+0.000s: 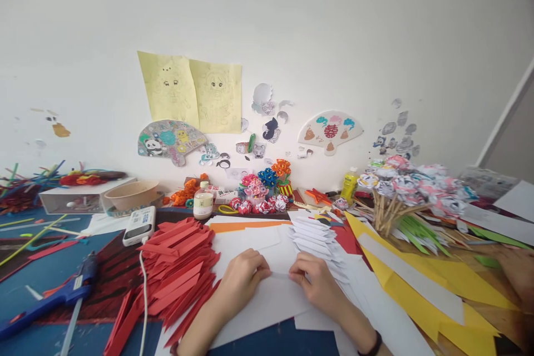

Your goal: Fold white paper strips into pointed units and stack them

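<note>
My left hand (242,281) and my right hand (315,283) rest low in the middle of the table on white paper sheets. Between their fingertips both hands pinch a small white paper piece (280,273) that lies flat on the sheets. A stack of folded white paper pieces (315,239) sits just behind my right hand. A large heap of folded red paper pieces (179,267) lies to the left of my left hand. A dark band circles my right wrist.
A blue glue gun (62,296) lies at the lower left, with a white power bank (139,225) and cable nearby. Yellow paper sheets (442,289) spread to the right. A bowl (131,194), a bottle (203,202), paper flowers (267,189) and flower sticks (400,189) line the back.
</note>
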Demonstrator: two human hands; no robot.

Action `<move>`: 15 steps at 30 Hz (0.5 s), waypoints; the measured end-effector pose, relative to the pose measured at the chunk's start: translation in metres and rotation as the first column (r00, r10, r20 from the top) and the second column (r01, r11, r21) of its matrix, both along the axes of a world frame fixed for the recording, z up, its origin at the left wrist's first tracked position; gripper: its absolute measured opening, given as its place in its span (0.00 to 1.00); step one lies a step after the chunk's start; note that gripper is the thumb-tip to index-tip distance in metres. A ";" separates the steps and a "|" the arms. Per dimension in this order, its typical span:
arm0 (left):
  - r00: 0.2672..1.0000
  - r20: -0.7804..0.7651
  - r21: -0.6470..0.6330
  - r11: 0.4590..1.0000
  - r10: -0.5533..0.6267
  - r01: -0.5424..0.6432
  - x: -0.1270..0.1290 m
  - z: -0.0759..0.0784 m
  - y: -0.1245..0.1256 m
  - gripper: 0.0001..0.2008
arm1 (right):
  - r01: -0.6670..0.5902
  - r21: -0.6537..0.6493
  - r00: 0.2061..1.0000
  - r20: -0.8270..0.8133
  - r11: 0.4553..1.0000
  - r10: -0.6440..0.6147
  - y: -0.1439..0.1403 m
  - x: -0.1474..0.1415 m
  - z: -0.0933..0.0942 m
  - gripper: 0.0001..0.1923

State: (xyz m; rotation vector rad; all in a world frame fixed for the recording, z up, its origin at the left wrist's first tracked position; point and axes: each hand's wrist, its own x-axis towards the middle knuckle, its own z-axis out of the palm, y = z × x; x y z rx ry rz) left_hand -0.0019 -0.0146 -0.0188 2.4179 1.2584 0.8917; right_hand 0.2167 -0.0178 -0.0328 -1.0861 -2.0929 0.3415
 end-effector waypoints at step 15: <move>0.904 0.400 -0.372 0.928 0.151 0.009 -0.007 0.006 0.012 0.19 | 0.020 0.025 0.958 -0.285 0.999 -0.012 0.005 0.004 0.007 0.11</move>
